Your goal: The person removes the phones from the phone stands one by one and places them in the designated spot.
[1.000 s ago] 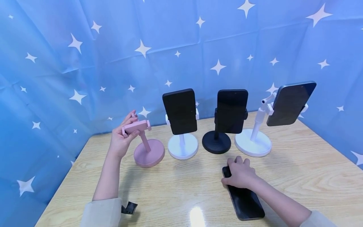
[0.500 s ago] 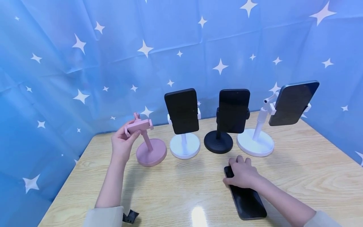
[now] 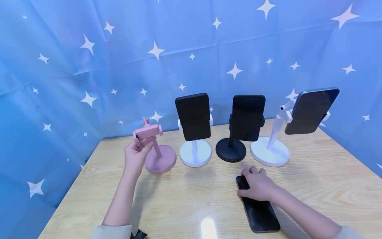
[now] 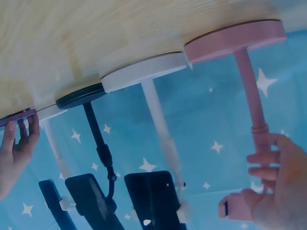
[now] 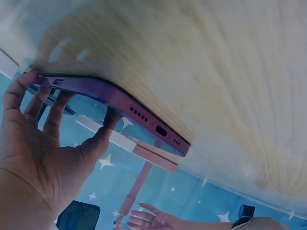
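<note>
At the left of the table stands a pink phone stand (image 3: pixel 160 160) with nothing in its clamp. My left hand (image 3: pixel 138 154) is at its upper stem, just below the clamp; in the left wrist view the fingers (image 4: pixel 268 158) curl about the stem. On the table at the right lies a black-screened smartphone (image 3: pixel 259 215) with a purple edge (image 5: pixel 115 98). My right hand (image 3: pixel 258 184) grips it from above near its far end, thumb on one long edge and fingertips on the other.
Behind stand a white stand (image 3: pixel 195 157) with a phone (image 3: pixel 194 117), a black stand (image 3: pixel 230 151) with a phone (image 3: pixel 248 118), and another white stand (image 3: pixel 270 152) with a tilted phone (image 3: pixel 311 111). A starred blue cloth (image 3: pixel 128 73) hangs along the table's back edge.
My left hand has shifted from the side of the pink stand's clamp down to the stem below it. The right hand stays on the smartphone. The head view has turned slightly left.
</note>
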`<state>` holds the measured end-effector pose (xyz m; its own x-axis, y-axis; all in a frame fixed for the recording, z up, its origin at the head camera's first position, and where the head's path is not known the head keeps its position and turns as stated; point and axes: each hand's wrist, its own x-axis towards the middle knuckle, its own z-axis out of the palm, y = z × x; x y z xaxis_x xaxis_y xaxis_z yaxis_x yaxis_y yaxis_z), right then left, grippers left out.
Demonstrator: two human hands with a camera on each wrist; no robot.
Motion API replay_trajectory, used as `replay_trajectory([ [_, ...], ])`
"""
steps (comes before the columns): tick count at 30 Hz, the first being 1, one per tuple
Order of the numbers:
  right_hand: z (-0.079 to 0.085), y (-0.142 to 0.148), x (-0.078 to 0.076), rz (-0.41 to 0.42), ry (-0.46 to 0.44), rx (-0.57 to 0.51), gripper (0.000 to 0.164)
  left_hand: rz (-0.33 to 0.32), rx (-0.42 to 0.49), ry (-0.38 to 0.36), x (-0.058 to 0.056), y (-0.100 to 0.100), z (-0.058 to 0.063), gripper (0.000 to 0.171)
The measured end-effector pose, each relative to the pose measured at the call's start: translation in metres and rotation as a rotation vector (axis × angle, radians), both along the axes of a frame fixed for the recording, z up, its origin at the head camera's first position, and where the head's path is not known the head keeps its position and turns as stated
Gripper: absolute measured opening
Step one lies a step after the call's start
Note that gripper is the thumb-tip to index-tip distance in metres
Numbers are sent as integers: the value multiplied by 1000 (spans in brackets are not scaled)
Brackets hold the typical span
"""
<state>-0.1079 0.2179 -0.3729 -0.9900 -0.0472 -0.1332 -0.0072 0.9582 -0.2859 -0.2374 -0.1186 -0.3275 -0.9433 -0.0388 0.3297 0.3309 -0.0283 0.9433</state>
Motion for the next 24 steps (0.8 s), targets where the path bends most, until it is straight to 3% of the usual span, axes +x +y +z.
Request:
replay_trajectory([
  [5, 2, 0, 0, -7, -4, 26, 69, 18, -132, -87, 8, 4, 2, 32],
  [7, 2, -2, 0, 10, 33, 20, 64, 13, -183, -105, 12, 7, 3, 32],
  [12, 6, -12, 1, 119, 245, -75, 46, -58, -273, -120, 27, 14, 4, 32],
  [17, 12, -25, 1, 223, 417, -206, 46, -106, -353, -111, 38, 21, 4, 34],
  [24, 17, -40, -3, 231, 489, -341, 54, -172, -312, -70, 40, 36, 0, 34],
])
